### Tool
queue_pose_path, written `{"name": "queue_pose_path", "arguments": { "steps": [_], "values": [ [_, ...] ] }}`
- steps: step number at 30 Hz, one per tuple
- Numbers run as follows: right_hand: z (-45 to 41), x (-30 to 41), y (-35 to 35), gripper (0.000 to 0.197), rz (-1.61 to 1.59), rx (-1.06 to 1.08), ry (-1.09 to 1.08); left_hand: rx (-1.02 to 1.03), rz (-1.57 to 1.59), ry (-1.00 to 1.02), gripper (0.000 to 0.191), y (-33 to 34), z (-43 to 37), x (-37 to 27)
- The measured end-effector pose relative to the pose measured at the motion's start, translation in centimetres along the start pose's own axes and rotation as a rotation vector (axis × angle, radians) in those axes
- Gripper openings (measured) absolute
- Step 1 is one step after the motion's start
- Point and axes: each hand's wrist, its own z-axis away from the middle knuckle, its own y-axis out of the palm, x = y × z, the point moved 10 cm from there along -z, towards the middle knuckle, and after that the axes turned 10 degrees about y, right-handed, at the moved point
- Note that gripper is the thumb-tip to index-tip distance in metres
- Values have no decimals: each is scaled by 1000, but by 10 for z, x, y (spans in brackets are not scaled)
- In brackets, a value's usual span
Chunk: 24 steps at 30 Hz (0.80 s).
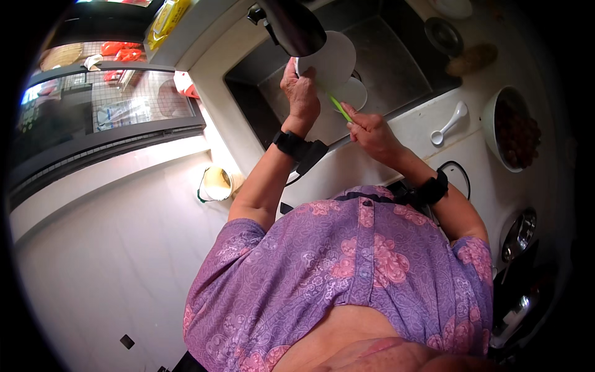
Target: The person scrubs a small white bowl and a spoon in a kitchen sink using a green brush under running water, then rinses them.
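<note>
Over the sink, my left hand (pixel 303 95) grips the near-left edge of a white plate (pixel 332 60), which is tilted. My right hand (pixel 374 135) is closed around a bright green handle (pixel 340 108), whose far end reaches the plate's lower edge; what it ends in cannot be made out. A smaller white dish (pixel 355 94) lies in the steel sink (pixel 395 60), partly under the plate. The dark faucet (pixel 297 28) hangs above the plate and hides part of its left side.
Right of the sink, a white spoon (pixel 450 123) lies on the counter, with a bowl of dark red fruit (pixel 492 125) farther right. A dark round dish (pixel 444 37) and a brownish oblong thing (pixel 472 59) stand by the sink's far corner. A bucket (pixel 217 183) is at lower left.
</note>
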Motion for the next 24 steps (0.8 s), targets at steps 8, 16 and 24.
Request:
{"name": "queue_pose_path", "arguments": {
  "steps": [8, 16, 24],
  "values": [
    [-9, -10, -69, 46, 886, -369, -149, 81, -116, -3, 19, -3, 0, 0],
    [2, 7, -5, 40, 381, -73, -273, 20, -50, -93, 23, -13, -4, 2],
    [-22, -14, -53, 46, 925, -389, -169, 195, -80, -242, 26, 11, 4, 0]
  ]
}}
